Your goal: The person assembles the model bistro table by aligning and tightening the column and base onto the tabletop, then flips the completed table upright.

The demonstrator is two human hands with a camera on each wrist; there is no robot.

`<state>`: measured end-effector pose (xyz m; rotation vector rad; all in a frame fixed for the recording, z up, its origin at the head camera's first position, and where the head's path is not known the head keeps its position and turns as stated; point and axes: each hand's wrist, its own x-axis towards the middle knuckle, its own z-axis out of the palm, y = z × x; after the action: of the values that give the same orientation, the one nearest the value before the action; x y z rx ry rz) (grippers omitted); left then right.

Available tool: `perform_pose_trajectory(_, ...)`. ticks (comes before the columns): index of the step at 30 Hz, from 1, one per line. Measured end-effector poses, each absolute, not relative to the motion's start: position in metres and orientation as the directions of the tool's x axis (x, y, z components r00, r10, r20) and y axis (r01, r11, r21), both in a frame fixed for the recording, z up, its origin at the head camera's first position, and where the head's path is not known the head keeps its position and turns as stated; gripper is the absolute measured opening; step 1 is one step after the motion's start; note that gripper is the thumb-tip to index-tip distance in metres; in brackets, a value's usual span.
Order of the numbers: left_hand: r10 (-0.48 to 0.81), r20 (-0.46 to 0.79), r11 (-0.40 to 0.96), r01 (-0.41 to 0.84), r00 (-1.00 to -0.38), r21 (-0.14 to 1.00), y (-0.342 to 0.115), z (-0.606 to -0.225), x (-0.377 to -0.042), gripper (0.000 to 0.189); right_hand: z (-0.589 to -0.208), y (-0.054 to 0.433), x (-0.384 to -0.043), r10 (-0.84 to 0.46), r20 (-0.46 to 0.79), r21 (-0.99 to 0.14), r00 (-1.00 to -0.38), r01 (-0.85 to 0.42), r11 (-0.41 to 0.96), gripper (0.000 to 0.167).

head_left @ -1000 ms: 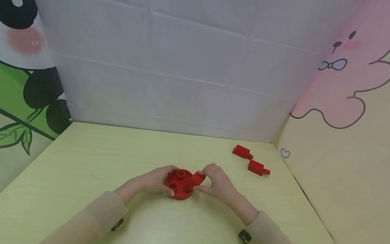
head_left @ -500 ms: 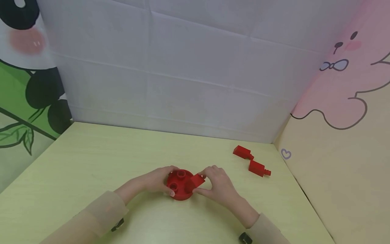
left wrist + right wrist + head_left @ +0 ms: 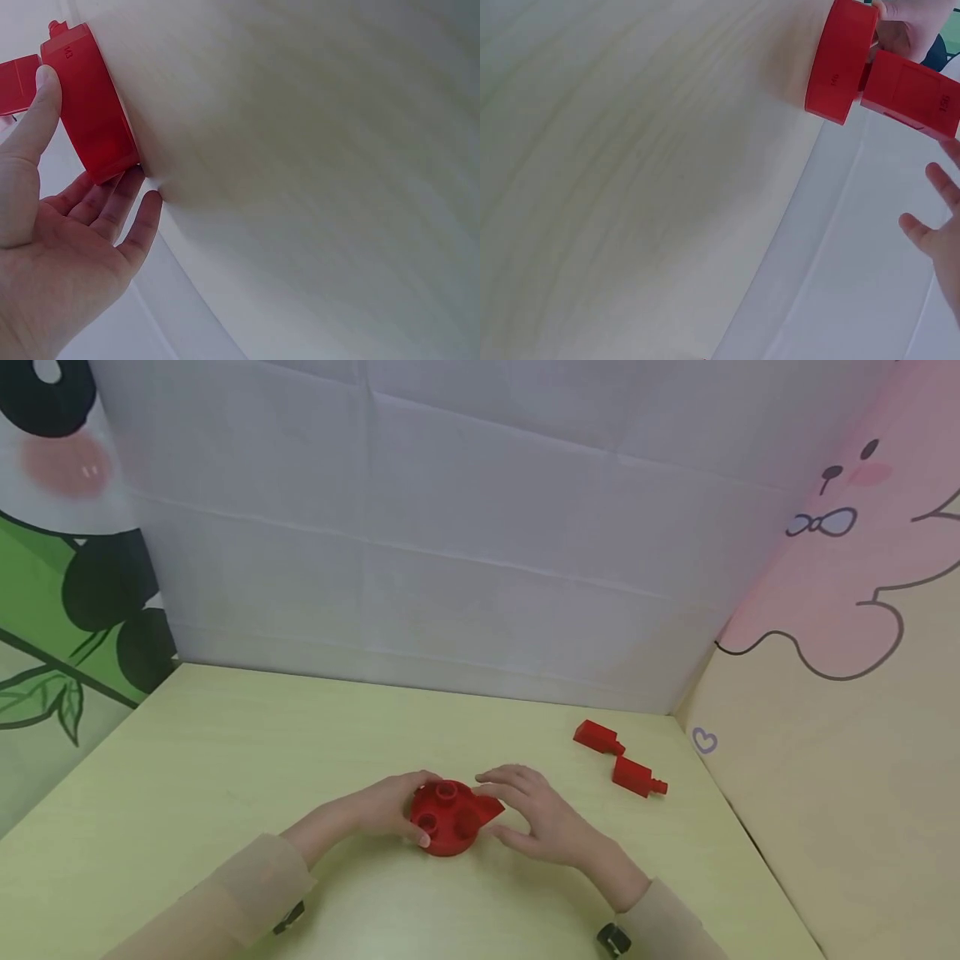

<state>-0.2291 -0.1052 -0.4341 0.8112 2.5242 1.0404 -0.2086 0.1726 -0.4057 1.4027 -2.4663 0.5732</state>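
Note:
A round red plastic base [image 3: 444,843] with raised sockets sits on the table, its side wall [image 3: 94,105] showing in the left wrist view. My left hand [image 3: 386,806] grips its left side, thumb at the near edge and fingers round the far edge. A red rectangular block [image 3: 911,94] stands up from the base, joined by a narrow neck in the right wrist view. Beside that block my right hand [image 3: 551,818] has its fingers spread and loosely bent, the fingertips close to the block's top end and not pinching it.
Two more red blocks, one [image 3: 597,737] farther back and one [image 3: 633,776] nearer, lie on the table [image 3: 300,727] at the right, each with a ridged peg at one end. A pale cloth wall [image 3: 465,527] closes off the back, and printed panels stand at both sides.
The block tilted toward the near side over the base, then my right hand let go of it and spread its fingers. My left hand has kept its hold on the base.

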Motion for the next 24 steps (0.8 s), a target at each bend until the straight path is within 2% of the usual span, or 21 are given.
perform_pose_trajectory(7, 0.599, -0.060, 0.581, 0.383, -0.798, 0.718, -0.106, -0.434, -0.228, 0.076, -0.405, 0.177, -0.213, -0.826, 0.399, -0.115, -0.399, -0.915, 0.386, 0.042)
perform_pose_trajectory(11, 0.593, -0.068, 0.585, 0.371, -0.802, 0.721, -0.106, -0.435, -0.228, 0.076, -0.405, 0.177, -0.214, -0.838, 0.402, -0.076, -0.370, -0.925, 0.372, 0.038)
perform_pose_trajectory(18, 0.589, -0.059, 0.592, 0.381, -0.806, 0.711, -0.105, -0.436, -0.230, 0.076, -0.407, 0.173, -0.213, -0.807, 0.403, -0.110, -0.431, -0.898, 0.425, 0.033)
perform_pose_trajectory(24, 0.590, -0.061, 0.592, 0.380, -0.805, 0.711, -0.105, -0.434, -0.228, 0.076, -0.409, 0.163, -0.209, -0.754, 0.453, -0.140, -0.476, -0.873, 0.467, 0.033)
